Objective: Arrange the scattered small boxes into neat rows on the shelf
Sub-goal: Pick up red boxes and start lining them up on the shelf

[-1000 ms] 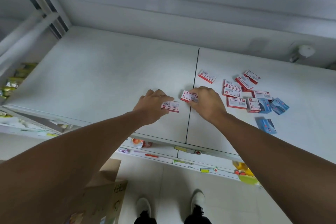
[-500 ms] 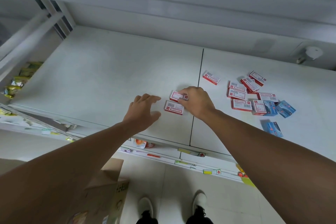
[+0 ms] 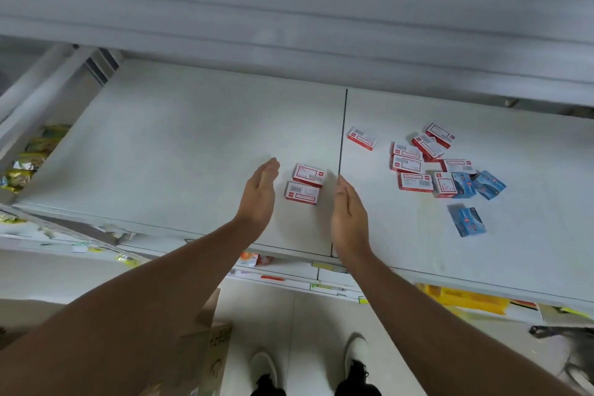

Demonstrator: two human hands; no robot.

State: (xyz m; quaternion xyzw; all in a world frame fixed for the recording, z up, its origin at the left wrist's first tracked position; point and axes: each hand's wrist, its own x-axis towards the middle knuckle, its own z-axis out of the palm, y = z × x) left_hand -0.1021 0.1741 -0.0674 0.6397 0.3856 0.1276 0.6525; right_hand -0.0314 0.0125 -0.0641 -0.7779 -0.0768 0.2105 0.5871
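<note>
Two red-and-white small boxes lie one behind the other on the white shelf, just left of its centre seam: the far one and the near one. My left hand stands on edge with straight fingers to their left, apart from them. My right hand stands the same way to their right, also apart. A lone red box lies right of the seam. Further right sits a scattered cluster of several red boxes and blue boxes, with one blue box nearer the front.
The shelf's left half is bare up to a metal upright. Snack packets fill a neighbouring shelf at far left. Lower shelves with price tags lie below the front edge. A cardboard box stands on the floor by my shoes.
Both hands let go of the two red boxes, now left lying one behind the other. The hands opened flat and drew back to either side of the pair.
</note>
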